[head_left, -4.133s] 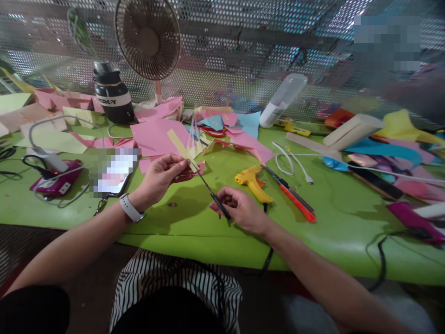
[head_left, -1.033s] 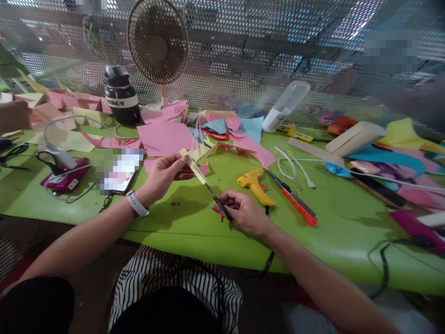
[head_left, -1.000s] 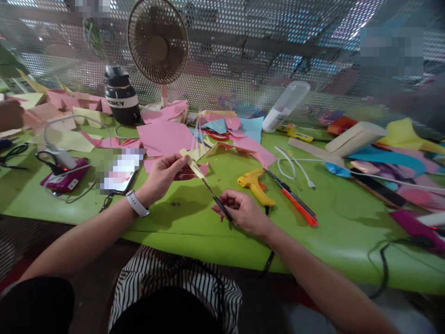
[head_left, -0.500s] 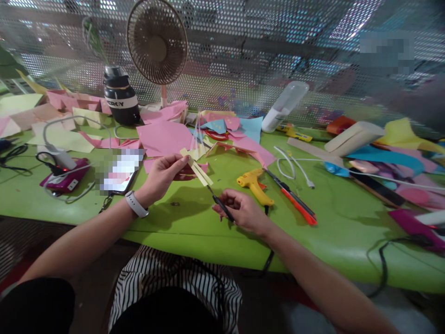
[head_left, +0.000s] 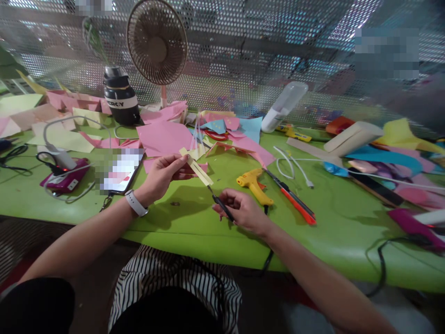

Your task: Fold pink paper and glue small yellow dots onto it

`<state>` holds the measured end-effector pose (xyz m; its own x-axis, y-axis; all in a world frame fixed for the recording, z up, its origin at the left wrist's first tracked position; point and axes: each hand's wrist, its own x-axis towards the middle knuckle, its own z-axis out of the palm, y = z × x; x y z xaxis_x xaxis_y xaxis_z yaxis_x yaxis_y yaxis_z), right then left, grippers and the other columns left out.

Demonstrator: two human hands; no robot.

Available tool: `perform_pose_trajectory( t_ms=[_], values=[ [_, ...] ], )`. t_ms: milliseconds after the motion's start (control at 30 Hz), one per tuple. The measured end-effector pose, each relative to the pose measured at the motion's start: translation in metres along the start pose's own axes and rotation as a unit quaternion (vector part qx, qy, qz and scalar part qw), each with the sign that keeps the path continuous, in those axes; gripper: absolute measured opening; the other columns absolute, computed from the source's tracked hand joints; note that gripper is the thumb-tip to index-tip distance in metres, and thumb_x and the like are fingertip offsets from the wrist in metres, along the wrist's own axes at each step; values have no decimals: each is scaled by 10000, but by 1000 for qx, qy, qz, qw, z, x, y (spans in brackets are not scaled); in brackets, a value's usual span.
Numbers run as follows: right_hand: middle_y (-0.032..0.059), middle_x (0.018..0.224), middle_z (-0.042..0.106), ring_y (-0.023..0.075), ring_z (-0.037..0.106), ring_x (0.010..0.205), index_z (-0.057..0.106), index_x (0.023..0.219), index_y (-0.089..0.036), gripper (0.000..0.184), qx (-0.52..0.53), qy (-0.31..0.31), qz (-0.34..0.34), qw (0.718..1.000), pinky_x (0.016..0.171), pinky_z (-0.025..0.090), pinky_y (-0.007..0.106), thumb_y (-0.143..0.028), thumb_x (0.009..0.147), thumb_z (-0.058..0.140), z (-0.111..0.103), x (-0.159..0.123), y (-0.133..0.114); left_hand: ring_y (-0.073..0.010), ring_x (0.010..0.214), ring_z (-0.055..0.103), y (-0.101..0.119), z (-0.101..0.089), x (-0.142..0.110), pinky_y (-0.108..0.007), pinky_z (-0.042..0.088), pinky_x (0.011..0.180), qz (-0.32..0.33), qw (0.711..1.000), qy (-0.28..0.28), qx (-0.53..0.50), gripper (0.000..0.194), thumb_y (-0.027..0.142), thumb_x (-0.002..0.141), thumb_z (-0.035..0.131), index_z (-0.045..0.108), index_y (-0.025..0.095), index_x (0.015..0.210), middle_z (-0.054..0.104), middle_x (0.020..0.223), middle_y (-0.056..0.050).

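My left hand point(head_left: 169, 168), wearing a white watch band, pinches a narrow yellow paper strip point(head_left: 199, 169) between thumb and fingers above the table. A lengthwise line or slit runs down the strip toward its lower end. In my right hand point(head_left: 241, 209) is a slim black-handled tool point(head_left: 222, 207) with a narrow metal tip; its exact kind is unclear. That tip meets or nearly meets the strip's lower end. Just right of my right hand lie a yellow glue gun point(head_left: 255, 185) and a red-and-black utility knife point(head_left: 297, 200). Pink paper point(head_left: 165, 138) lies behind my left hand.
A phone point(head_left: 123, 171) and a purple power strip point(head_left: 66, 176) with cables lie on the left. Behind them stand a black bottle point(head_left: 121, 99) and a fan point(head_left: 156, 48). A white cable point(head_left: 295, 167), a clear bottle point(head_left: 285, 106) and paper scraps occupy the right side.
The yellow strip's two lengths have come closer together at the lower end. Both hands stay almost where they were.
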<state>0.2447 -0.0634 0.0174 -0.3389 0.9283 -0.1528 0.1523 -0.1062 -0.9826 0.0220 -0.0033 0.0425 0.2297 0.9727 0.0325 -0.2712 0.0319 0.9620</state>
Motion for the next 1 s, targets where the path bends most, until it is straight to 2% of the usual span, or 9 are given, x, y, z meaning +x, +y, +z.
perform_pose_trajectory(
  t_ms=[333, 600, 1000],
  values=[
    [-27, 644, 587, 97, 546, 560, 580, 713, -190, 471, 3, 15, 9, 1000, 495, 459, 230, -518, 561, 882, 1, 0, -3, -142, 725, 727, -4, -1, 2, -247, 602, 695, -18, 1000, -1, -19, 225, 369, 770, 773, 720, 161, 835, 761, 807, -48],
    [-33, 645, 581, 93, 541, 561, 575, 728, -186, 443, 17, 6, 8, 1000, 505, 463, 227, -472, 590, 883, 1, -1, -2, -152, 753, 732, -3, -1, 0, -257, 605, 718, -26, 999, -20, -12, 201, 341, 786, 766, 747, 152, 850, 768, 838, -69],
    [-31, 641, 590, 93, 556, 556, 587, 731, -175, 459, 26, 4, 12, 1000, 521, 483, 231, -482, 572, 890, 1, 0, -1, -118, 668, 699, -4, 0, 0, -226, 595, 673, -21, 998, -32, -44, 215, 318, 736, 816, 756, 128, 818, 751, 753, -45]
  ],
)
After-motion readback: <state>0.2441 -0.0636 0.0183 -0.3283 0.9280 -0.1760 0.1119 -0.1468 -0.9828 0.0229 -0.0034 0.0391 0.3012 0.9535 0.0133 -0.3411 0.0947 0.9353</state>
